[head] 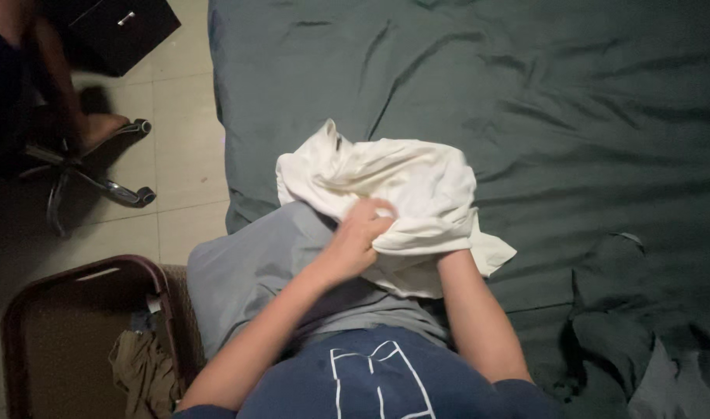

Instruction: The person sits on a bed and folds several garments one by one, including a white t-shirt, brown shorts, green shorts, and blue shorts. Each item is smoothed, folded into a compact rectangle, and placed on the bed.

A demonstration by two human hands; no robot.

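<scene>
A crumpled white garment (401,182) lies bunched on a bed covered with a dark green sheet (572,116). My left hand (359,233) grips a fold of the white cloth at its near edge. My right hand is buried under the cloth; only my right forearm (475,310) shows, running up into the fabric. Beneath the white garment and my arms lies a grey garment (250,268), spread over the bed's near left corner.
A dark crumpled cloth (619,326) lies on the bed at the right. A brown chair (83,326) with an olive cloth (142,372) stands at lower left. Another person's bare foot (99,128) rests on an office chair's wheeled base (107,186) on the tiled floor.
</scene>
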